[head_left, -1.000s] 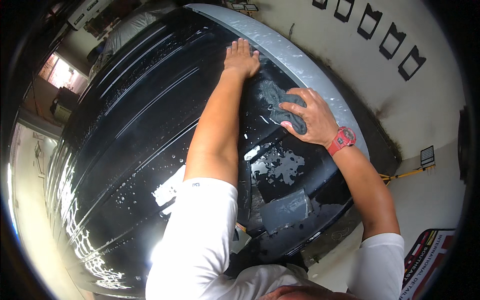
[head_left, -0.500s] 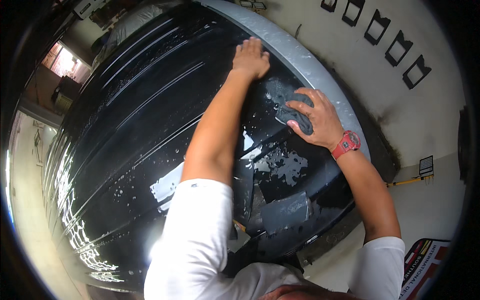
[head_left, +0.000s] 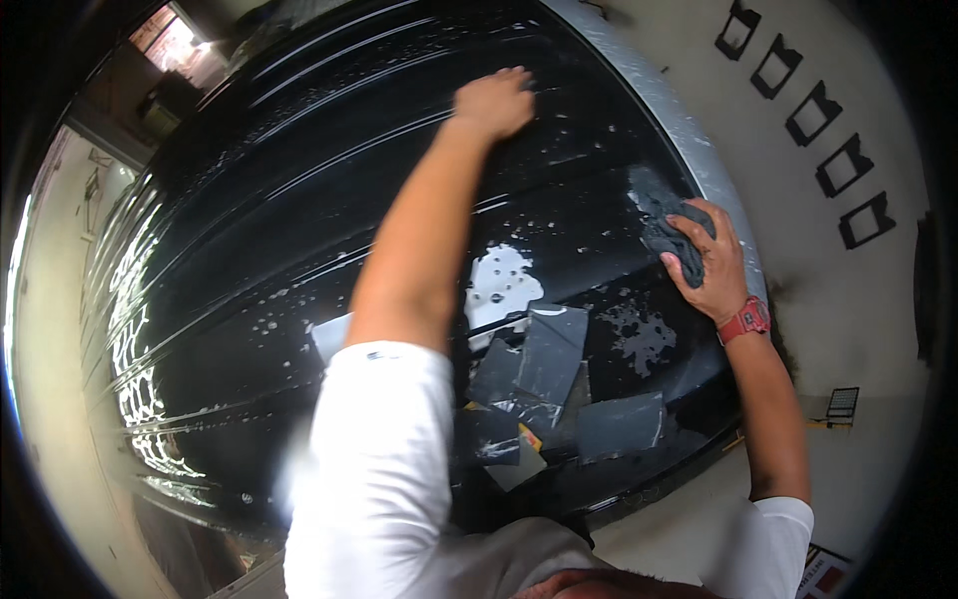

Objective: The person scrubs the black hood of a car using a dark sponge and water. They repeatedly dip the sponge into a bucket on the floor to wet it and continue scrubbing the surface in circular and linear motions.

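Note:
My left hand (head_left: 494,103) reaches far over a black car panel (head_left: 389,185), palm down, its fingers bent. A small dark edge shows at its fingertips, but what it holds is hidden. To the right, my right hand (head_left: 717,268) grips a bunched dark grey cloth (head_left: 681,235) that rests on the panel near its light grey border (head_left: 711,150). A red watch (head_left: 745,320) circles that wrist. Water drops and wet smears dot the black surface. Bare pale patches (head_left: 504,285) show nearer to me.
Several dark grey sheets, like sandpaper (head_left: 554,349), lie overlapped on the near part of the panel, with another sheet (head_left: 621,427) beside them. Black frames (head_left: 818,113) line up on the pale floor to the right. A work light (head_left: 842,403) stands at lower right.
The view has shifted, so the panel's right edge sits farther right. My left hand has moved leftward over the panel, away from the grey border, its fingers now bent. My right hand still grips the cloth.

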Demonstrator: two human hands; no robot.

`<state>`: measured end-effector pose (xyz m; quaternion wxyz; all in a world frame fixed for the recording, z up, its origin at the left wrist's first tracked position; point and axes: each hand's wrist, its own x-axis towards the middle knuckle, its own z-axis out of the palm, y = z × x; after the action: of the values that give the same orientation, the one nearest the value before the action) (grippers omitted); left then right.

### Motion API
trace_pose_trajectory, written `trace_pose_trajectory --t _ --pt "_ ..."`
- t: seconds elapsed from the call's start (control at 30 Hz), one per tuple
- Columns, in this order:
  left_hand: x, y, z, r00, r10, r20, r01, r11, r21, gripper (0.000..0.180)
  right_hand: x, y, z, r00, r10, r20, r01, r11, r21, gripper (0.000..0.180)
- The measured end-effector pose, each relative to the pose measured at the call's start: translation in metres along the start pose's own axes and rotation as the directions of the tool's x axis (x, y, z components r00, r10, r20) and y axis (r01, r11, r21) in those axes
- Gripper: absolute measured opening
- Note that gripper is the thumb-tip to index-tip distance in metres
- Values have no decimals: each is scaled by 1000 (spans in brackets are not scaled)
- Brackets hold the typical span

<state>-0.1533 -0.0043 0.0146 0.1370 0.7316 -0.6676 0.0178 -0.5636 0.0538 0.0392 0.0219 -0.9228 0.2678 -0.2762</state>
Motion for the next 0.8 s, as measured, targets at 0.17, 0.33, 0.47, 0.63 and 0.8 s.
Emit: trace_pose_trajectory --t 0.17,0.33,0.47,0.63,0.8 --pt "-193 -184 -103 992 -9 -123 23 993 116 49 8 -5 4 1000 -12 -10 13 1000 24 42" --pt "-201 -169 -100 992 -85 -97 91 994 55 49 6 -9 7 1000 -1 11 0 1000 22 44" --pt "-50 -52 -21 976 113 -186 -109 994 30 50 7 -5 3 1000 -22 18 22 1000 -5 46" --pt "34 -13 12 999 25 -33 -24 999 25 60 17 -4 9 998 -47 36 46 999 24 45" --pt "-104 -153 -61 957 -291 -23 291 953 81 59 3 -2 -1 999 17 46 -16 1000 -18 46"
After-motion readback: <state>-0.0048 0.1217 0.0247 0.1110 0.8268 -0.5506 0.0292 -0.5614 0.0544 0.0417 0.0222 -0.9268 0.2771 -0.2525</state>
